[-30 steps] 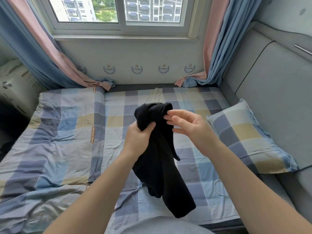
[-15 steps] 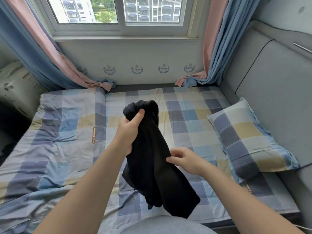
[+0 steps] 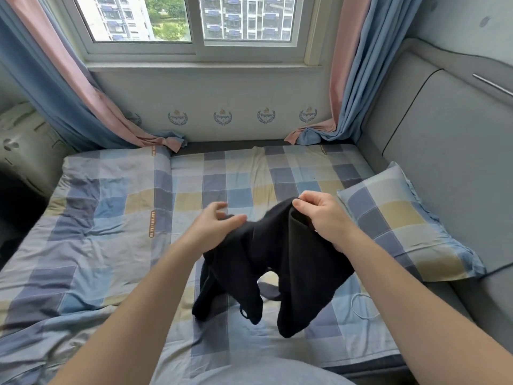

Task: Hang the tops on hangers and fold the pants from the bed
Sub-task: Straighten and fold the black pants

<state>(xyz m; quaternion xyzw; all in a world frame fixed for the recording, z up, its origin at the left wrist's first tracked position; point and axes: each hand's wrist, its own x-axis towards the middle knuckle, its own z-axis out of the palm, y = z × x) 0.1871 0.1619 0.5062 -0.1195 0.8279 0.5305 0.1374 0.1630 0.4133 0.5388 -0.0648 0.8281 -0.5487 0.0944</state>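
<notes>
A person stands at the foot of a bed (image 3: 111, 207) with a checked sheet. Both bare arms reach out over it. The right hand (image 3: 323, 215) pinches the top edge of a black garment (image 3: 277, 262) between thumb and fingers, and the cloth hangs down from that grip. The left hand (image 3: 212, 229) is at about 9 o'clock from the right one, with its fingers spread and loose. It rests on the other top edge of the garment, but I cannot tell if it grips the cloth. The garment sags between the two hands, and its low ends touch the sheet near the person. I cannot tell if it is a top or pants. A checked pillow (image 3: 399, 226) lies at 3 o'clock from the garment, against a grey padded wall. A thin white cord (image 3: 361, 307) lies on the sheet at 5 o'clock. A window (image 3: 194, 20) with pink and blue curtains (image 3: 69, 87) is at 12 o'clock.
</notes>
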